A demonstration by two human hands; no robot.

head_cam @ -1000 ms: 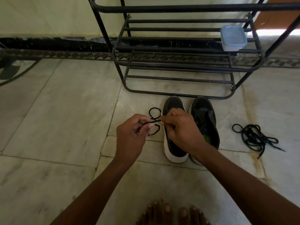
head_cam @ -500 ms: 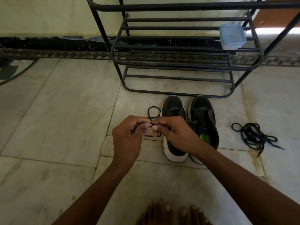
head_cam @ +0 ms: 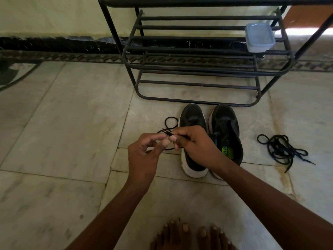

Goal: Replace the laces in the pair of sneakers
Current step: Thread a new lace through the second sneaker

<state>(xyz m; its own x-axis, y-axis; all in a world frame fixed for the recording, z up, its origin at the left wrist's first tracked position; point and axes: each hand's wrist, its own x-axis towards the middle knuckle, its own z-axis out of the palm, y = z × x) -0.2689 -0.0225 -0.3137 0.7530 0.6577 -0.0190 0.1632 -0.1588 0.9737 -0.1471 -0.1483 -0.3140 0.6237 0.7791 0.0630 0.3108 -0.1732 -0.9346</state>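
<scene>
The right hand (head_cam: 196, 143) pinches the black lace (head_cam: 170, 123) tip; the left hand (head_cam: 144, 154), fingers bent loosely, helps steady it, aiming for the left sneaker (head_cam: 192, 120) at twelve o'clock

- I am looking down at a pale marble floor (head_cam: 59, 123) with thin dark seams running between its slabs.
- A patterned border strip (head_cam: 72, 57) is running along the floor's far edge, below a black skirting band (head_cam: 54, 45).
- A pale yellow-green wall (head_cam: 54, 15) is rising behind it.
- A black metal shoe rack (head_cam: 198, 51) is standing against the wall, with a small lidded plastic box (head_cam: 259, 37) sitting on a shelf at its right end.
- Bright daylight is spilling in at the far right (head_cam: 306, 32).
</scene>
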